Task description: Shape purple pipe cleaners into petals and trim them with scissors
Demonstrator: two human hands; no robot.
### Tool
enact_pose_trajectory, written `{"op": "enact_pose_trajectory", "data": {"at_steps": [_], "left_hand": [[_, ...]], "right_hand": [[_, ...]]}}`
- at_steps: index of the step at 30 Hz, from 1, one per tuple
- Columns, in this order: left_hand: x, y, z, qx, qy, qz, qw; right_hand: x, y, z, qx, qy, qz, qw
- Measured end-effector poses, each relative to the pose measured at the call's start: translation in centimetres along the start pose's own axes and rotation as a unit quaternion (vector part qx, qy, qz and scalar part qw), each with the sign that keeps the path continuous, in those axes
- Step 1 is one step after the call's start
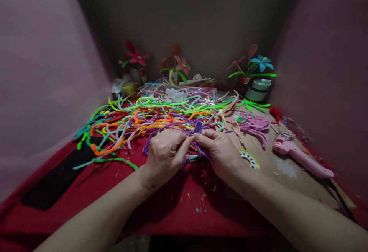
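My left hand (168, 148) and my right hand (221, 152) meet fingertip to fingertip above the red cloth. Between them is a purple pipe cleaner (198, 126), bent into a narrow petal-like loop that points up. Both hands are closed in a pinch on it, the right at the loop's base; the exact grip of the left fingertips is partly hidden. More purple strands hang below and behind the fingers. Under the hands lies a pair of scissors (193, 158), mostly covered. Just beyond the hands spreads a tangled pile of colourful pipe cleaners (149, 120).
A cardboard sheet (276, 171) at right bears a pink glue gun (301, 159), a tape roll (250, 160) and pink pipe-cleaner pieces (254, 125). A black flat object (57, 179) lies left. Pipe-cleaner flowers (138, 57) and a lidded jar (258, 90) stand at the back.
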State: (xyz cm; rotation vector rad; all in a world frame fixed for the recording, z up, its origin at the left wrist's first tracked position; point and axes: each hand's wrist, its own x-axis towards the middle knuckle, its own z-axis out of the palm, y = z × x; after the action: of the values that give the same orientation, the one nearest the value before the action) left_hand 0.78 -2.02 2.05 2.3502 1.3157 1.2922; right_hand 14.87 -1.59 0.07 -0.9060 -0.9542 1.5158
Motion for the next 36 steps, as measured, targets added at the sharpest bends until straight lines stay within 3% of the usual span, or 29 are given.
{"op": "enact_pose_trajectory", "data": {"at_steps": [6,8,12,17,20,22,25,27,30,34,36], "left_hand": [[0.6,-0.1,-0.1,-0.127,-0.058,-0.163,0.977],[0.9,-0.3,-0.1,-0.149,-0.085,-0.172,0.970],[1.0,-0.8,-0.1,-0.151,-0.114,-0.120,0.975],[0.5,-1.6,0.4,-0.073,-0.063,-0.011,0.995],[0.2,-1.5,0.5,-0.067,-0.047,0.009,0.997],[0.3,-1.2,0.2,-0.064,-0.031,-0.012,0.997],[0.8,-0.8,-0.6,-0.081,0.032,-0.112,0.990],[1.3,-0.9,-1.0,-0.141,0.050,-0.192,0.970],[1.6,-1.2,-0.9,-0.275,-0.025,-0.277,0.920],[1.0,-0.9,0.1,-0.465,-0.181,-0.363,0.787],[0.6,-0.6,0.5,-0.528,-0.218,-0.377,0.729]], "right_hand": [[0.4,0.1,0.0,0.058,-0.012,0.020,0.998],[0.6,0.0,-0.2,0.086,-0.015,0.029,0.996],[0.7,-0.3,-0.4,0.088,-0.040,0.037,0.995],[0.6,-0.3,-0.4,0.057,-0.041,0.040,0.997],[0.5,0.0,-0.4,0.032,-0.044,0.037,0.998],[0.4,0.3,-0.3,0.010,-0.038,0.033,0.999],[0.4,0.5,-0.3,-0.010,-0.013,0.049,0.999],[0.5,0.5,-0.3,0.003,-0.001,0.054,0.999],[0.6,0.0,-0.1,0.038,0.002,0.025,0.999],[0.4,-0.5,0.3,0.073,0.009,-0.016,0.997],[0.2,-0.5,0.5,0.077,0.007,-0.016,0.997]]}}
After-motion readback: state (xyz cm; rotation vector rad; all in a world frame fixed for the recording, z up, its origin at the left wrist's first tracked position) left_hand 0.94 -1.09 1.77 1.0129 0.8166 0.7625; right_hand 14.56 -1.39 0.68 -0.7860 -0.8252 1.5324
